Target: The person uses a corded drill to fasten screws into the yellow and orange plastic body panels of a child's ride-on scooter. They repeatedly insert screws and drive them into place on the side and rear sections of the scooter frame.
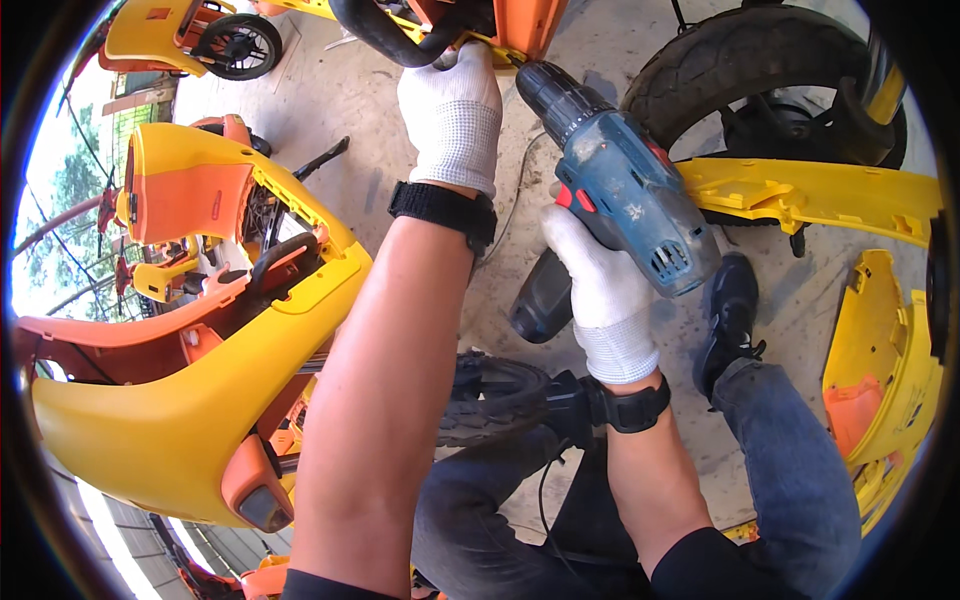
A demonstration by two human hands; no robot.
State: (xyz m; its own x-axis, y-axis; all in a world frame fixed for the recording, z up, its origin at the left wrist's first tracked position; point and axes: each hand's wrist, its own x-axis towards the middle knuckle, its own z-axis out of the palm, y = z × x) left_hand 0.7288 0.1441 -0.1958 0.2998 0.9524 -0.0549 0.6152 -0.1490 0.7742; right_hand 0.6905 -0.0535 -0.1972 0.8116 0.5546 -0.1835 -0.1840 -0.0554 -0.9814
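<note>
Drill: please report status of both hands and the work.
Right hand grips blue drill. Left hand at orange-yellow part, fingertips not visible. Drill chuck near part, contact unclear. Black curved tube beside left hand.

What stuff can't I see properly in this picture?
In the head view:
Left hand: fingertips hidden beyond the hand itself.
Cordless drill: grip partly covered by the right hand.
Drill tip: too small to tell whether it touches anything.
Orange panel: cut off by the top edge.
Lower tyre: partly behind the left forearm.
</note>
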